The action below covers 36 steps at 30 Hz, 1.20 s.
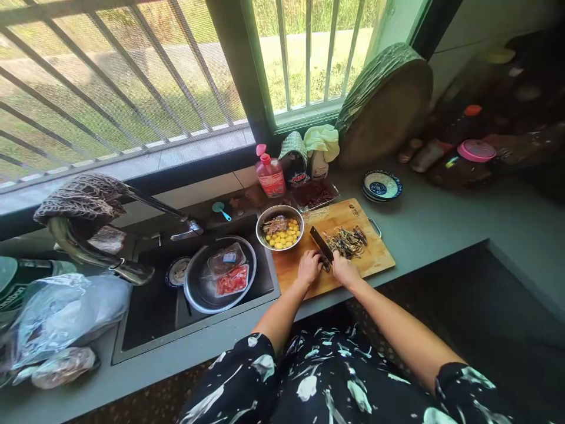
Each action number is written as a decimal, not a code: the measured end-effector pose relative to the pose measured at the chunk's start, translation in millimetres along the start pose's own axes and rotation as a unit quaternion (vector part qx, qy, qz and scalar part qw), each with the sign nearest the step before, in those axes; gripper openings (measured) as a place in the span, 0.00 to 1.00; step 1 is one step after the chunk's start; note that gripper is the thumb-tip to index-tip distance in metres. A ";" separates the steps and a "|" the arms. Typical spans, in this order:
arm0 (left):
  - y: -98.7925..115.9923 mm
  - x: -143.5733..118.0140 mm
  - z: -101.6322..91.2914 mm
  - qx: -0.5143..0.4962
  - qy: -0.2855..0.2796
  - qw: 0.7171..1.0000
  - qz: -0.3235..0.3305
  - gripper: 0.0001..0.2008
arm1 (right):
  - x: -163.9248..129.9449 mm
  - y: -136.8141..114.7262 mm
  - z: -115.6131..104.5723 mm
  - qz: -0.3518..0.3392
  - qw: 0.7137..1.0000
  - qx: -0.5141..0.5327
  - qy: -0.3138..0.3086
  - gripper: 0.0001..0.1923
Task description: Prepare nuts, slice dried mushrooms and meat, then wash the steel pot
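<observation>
My right hand (345, 271) is closed round the handle of a kitchen cleaver (321, 242), its dark blade standing on edge over a wooden cutting board (379, 262). Left of the blade, my left hand (309, 268) presses with curled fingers on a small bunch of dark, stringy food (325, 264), partly hidden by the fingers and blade. A loose pile of dark and pale strips (347, 242) lies on the board beyond my right hand. At the board's far left corner sits a metal bowl (263, 242) with yellow balls and brownish pieces in it.
Left is a dark sink (152, 321) holding a metal basin (190, 297) with packed meat, under a faucet (135, 272). Bottles (271, 176) and a tray of dark red food (314, 195) stand behind the board. Stacked plates (382, 186) are right; plastic bags (66, 318) far left.
</observation>
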<state>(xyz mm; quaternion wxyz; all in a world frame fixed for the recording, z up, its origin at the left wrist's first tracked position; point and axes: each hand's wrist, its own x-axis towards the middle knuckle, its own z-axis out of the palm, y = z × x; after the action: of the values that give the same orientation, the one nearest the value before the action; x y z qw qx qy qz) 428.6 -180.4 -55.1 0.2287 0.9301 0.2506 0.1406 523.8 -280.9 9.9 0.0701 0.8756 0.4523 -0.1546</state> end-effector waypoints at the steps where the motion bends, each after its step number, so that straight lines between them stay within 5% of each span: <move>1: 1.2 4.7 -5.1 -0.006 0.014 1.000 0.005 0.08 | 0.6 -0.6 0.2 0.001 1.000 0.000 -0.001 0.11; 7: 18.2 71.8 -45.6 -0.033 0.107 0.992 0.057 0.12 | 4.7 -1.9 2.3 -0.001 1.000 -0.005 0.002 0.12; 12: 21.0 116.0 -49.0 0.021 0.009 0.997 0.070 0.12 | 7.6 -2.8 1.4 0.003 1.000 -0.004 -0.014 0.13; 21: 18.0 110.5 -40.0 0.045 -0.071 0.993 0.086 0.15 | 9.1 -4.4 2.7 -0.004 1.000 0.022 -0.002 0.11; 28: 14.6 110.8 -34.9 0.057 -0.078 0.993 0.073 0.15 | -1.9 5.8 1.6 0.068 0.992 0.094 -0.055 0.18; 36: 13.7 112.2 -40.7 0.040 -0.070 0.995 0.062 0.14 | -11.8 11.6 3.7 0.095 0.983 0.129 -0.088 0.11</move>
<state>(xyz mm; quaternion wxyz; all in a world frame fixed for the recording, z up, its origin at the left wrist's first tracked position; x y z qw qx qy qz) 512.5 -116.9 3.0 0.1996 0.9598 0.1811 0.0787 526.1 -297.6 10.1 0.0099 0.8992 0.3354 -0.2808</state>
